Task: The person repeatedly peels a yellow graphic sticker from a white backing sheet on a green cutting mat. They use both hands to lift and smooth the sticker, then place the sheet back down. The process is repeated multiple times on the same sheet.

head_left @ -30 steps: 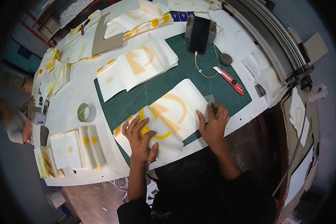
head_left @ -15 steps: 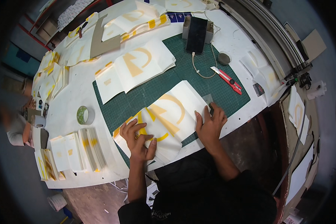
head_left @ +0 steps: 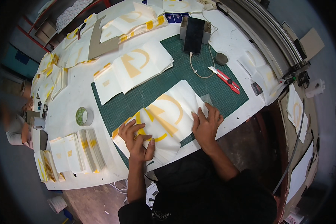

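Note:
In front of me, white folded sheets (head_left: 183, 91) printed with yellow shapes lie at a slant on a green cutting mat (head_left: 153, 93). My left hand (head_left: 135, 139) presses on their left part with its fingers spread and bent. My right hand (head_left: 207, 123) rests at the right edge of the sheets, its thumb and fingertips apart. Beside those fingertips, a small clear piece (head_left: 205, 98) lies on the mat, partly covered. Farther back on the mat lies another stack of printed sheets (head_left: 138, 69). A red utility knife (head_left: 228, 81) with its blade showing lies to the right.
A phone (head_left: 194, 35) with a cable leans on a small box behind the mat. Left of the mat stands a roll of tape (head_left: 89, 117). More printed stacks (head_left: 76, 153) line the table's left side. Another person (head_left: 16, 128) is at the far left.
My right hand has shifted slightly left, its fingers now nearer the small clear piece. The left hand stays on the sheets. The whole view has shifted slightly.

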`<state>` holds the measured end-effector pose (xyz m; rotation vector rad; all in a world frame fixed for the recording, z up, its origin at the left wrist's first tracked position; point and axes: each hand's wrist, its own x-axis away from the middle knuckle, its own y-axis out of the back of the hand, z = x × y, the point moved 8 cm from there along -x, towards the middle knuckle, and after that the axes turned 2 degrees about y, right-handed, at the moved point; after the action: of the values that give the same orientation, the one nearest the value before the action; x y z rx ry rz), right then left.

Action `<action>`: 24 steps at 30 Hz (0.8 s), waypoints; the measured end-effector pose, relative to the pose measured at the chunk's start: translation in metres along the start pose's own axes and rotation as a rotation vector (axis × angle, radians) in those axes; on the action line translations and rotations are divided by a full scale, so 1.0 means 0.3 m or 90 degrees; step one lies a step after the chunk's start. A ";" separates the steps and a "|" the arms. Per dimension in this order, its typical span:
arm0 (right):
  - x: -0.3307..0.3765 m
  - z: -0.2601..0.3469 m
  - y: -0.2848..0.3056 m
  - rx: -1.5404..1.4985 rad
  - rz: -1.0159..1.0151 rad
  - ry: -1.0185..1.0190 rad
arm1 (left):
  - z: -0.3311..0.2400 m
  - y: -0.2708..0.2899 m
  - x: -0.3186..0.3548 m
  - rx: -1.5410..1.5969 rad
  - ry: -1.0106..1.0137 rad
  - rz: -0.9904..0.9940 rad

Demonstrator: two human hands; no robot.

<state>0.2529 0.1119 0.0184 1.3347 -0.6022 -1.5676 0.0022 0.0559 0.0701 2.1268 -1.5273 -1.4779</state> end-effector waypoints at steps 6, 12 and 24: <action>-0.007 0.123 0.097 -0.419 0.012 0.070 | -0.006 0.003 -0.001 0.009 -0.006 -0.010; 0.017 0.109 0.072 -0.603 0.145 0.047 | -0.010 0.009 -0.005 0.014 -0.007 -0.007; 0.009 0.092 0.071 -0.529 0.150 0.036 | -0.004 0.010 0.004 0.012 -0.015 -0.011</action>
<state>0.2345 0.0950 0.0428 0.6449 -0.0318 -1.3462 0.0010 0.0530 0.0718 2.1451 -1.5403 -1.5050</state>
